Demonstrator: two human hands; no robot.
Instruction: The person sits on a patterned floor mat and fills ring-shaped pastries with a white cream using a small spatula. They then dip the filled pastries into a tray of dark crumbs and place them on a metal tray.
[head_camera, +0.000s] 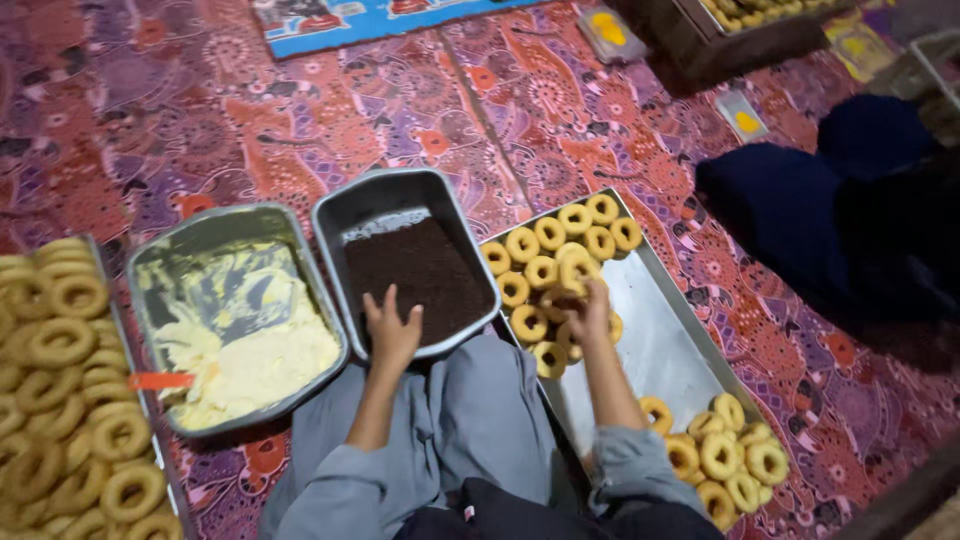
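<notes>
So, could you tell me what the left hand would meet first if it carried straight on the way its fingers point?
Probably the dark brown sprinkles: the left hand rests at the near rim of the grey tub, fingers pointing across it. How high it sits above them is unclear.

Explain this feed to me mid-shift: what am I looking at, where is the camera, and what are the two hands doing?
There is no machine here. The one picture comes from a camera worn on a person's head, looking down past grey sleeves at their own bare hands. They sit on a patterned red cloth. The left hand rests on the near edge of a grey metal pan of dark brown crumbs. The right hand reaches among ring-shaped pastries on a flat metal tray; whether it grips one is unclear. Left of the crumbs sits a pan of pale yellow cream with an orange-handled tool. A further tray of rings lies at far left.
</notes>
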